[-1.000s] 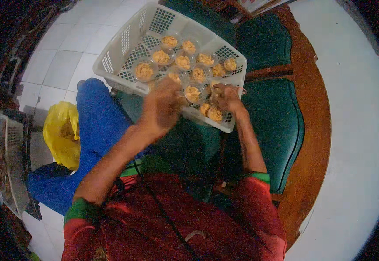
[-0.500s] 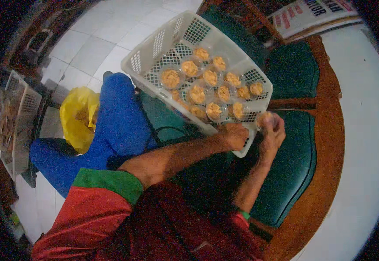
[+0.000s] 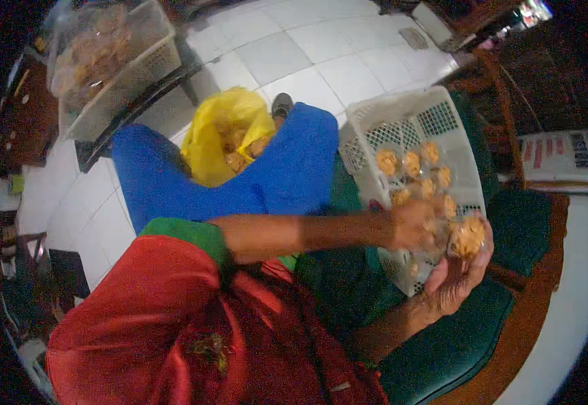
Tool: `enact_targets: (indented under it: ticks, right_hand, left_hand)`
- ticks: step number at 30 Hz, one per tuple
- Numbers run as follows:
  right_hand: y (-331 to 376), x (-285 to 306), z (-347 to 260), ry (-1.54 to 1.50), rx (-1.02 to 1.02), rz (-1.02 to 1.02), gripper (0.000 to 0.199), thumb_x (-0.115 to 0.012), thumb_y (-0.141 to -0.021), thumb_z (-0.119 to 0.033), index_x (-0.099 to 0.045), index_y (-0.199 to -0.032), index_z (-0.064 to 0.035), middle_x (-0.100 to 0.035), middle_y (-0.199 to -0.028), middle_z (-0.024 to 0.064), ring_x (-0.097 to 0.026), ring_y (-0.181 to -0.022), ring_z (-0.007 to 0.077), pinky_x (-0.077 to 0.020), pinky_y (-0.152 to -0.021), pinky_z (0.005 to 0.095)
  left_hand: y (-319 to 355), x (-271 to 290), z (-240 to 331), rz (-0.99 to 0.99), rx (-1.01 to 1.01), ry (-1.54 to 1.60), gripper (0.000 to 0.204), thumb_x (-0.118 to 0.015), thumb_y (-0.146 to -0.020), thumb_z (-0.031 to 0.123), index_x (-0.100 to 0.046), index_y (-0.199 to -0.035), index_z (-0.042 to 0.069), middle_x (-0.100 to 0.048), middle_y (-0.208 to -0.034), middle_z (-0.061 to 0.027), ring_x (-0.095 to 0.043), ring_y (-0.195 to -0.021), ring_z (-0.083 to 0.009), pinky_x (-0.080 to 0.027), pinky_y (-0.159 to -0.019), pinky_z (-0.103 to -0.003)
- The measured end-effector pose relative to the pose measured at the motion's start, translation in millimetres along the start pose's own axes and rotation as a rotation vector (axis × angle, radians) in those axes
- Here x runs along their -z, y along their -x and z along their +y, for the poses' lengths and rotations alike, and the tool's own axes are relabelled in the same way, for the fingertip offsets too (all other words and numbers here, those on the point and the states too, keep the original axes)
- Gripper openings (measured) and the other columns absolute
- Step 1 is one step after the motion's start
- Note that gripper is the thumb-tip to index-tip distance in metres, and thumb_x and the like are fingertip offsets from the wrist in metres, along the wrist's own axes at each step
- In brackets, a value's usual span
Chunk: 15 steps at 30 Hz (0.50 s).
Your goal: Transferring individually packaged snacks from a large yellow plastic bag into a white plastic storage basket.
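A white plastic basket (image 3: 442, 118) rests on my lap and the green seat, with several round golden snacks in clear packets (image 3: 412, 162) lined up inside. My right hand (image 3: 452, 283) comes up from below at the basket's near corner, palm up, cupping one snack packet (image 3: 469, 235). My left arm reaches across my body. My left hand (image 3: 412, 226) is blurred, its fingers curled against the same packet from the left side.
A yellow plastic bag (image 3: 230, 128) holding more snacks sits between my blue-trousered knees. Another basket of snacks (image 3: 105, 61) stands on a dark rack at upper left. A green cushioned wooden chair (image 3: 456, 344) is under me, with a printed sheet (image 3: 560, 155) at right and white floor tiles (image 3: 287, 47).
My head has turned, so the basket has slid to the right of the view. Both hands have drawn back from the basket's near edge and now hold one packet just off its corner.
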State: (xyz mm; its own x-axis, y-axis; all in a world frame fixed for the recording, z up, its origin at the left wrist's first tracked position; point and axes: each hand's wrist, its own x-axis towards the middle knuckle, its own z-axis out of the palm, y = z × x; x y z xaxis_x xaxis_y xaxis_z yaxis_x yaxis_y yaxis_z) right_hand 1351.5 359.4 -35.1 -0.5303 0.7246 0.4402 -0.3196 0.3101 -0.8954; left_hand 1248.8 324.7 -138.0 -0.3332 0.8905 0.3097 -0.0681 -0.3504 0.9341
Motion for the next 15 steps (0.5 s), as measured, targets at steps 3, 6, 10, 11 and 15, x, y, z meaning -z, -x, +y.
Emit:
enact_targets:
  ticks: [3,6,10,11,15]
  right_hand:
    - [-14.7,-85.9,11.6,-0.168,-0.211,-0.202,0.049,-0.060,-0.082,-0.022,-0.046,-0.122,0.0035,-0.051,-0.121,0.0155,-0.052,-0.111,0.0271,-0.0454,-0.091,0.0384]
    - [-10.2,-175.9,69.8,0.071,0.250,-0.616,0.031,-0.052,-0.083,0.004,-0.055,-0.112,-0.0039,-0.054,-0.116,0.0193,-0.055,-0.106,0.0309,-0.0461,-0.089,0.0402]
    - [31.3,-318.8,207.0,-0.655,-0.766,-0.725,0.034,-0.066,-0.077,-0.002,-0.057,-0.110,0.0010,-0.060,-0.108,0.0143,-0.057,-0.102,0.0275,-0.0481,-0.088,0.0381]
    - [56.2,-343.3,222.4,-0.602,-0.777,-0.777,0.031,-0.065,-0.079,-0.007,-0.058,-0.108,0.0010,-0.061,-0.105,0.0140,-0.059,-0.097,0.0267,-0.0495,-0.085,0.0372]
    - [127.0,-386.2,330.6,-0.235,-1.354,-0.650,0.031,-0.065,-0.080,-0.018,-0.059,-0.104,0.0013,-0.064,-0.096,0.0116,-0.063,-0.082,0.0226,-0.0527,-0.070,0.0331]
  left_hand:
    - [73.7,135.5,45.7,0.315,0.143,-0.475,0.058,-0.073,-0.075,0.027,-0.045,-0.122,0.007,-0.053,-0.116,-0.0128,-0.056,-0.103,-0.0262,-0.052,-0.080,-0.037]
    - [156.5,217.9,56.7,0.939,0.514,-0.282,0.035,-0.063,-0.084,0.013,-0.051,-0.116,0.007,-0.059,-0.105,-0.0115,-0.062,-0.085,-0.0205,-0.056,-0.063,-0.028]
    - [223.4,290.2,-31.4,1.099,0.382,0.054,0.030,-0.057,-0.086,0.015,-0.053,-0.114,0.005,-0.061,-0.099,-0.0119,-0.062,-0.077,-0.0196,-0.054,-0.059,-0.029]
    - [242.3,301.7,-47.9,1.064,0.329,0.317,0.029,-0.055,-0.086,0.015,-0.054,-0.113,0.005,-0.062,-0.096,-0.0118,-0.062,-0.074,-0.0197,-0.054,-0.058,-0.029]
    - [277.4,325.6,-122.8,1.314,0.492,0.624,0.021,-0.057,-0.080,0.004,-0.058,-0.102,0.006,-0.062,-0.087,-0.0073,-0.060,-0.070,-0.0194,-0.052,-0.054,-0.030]
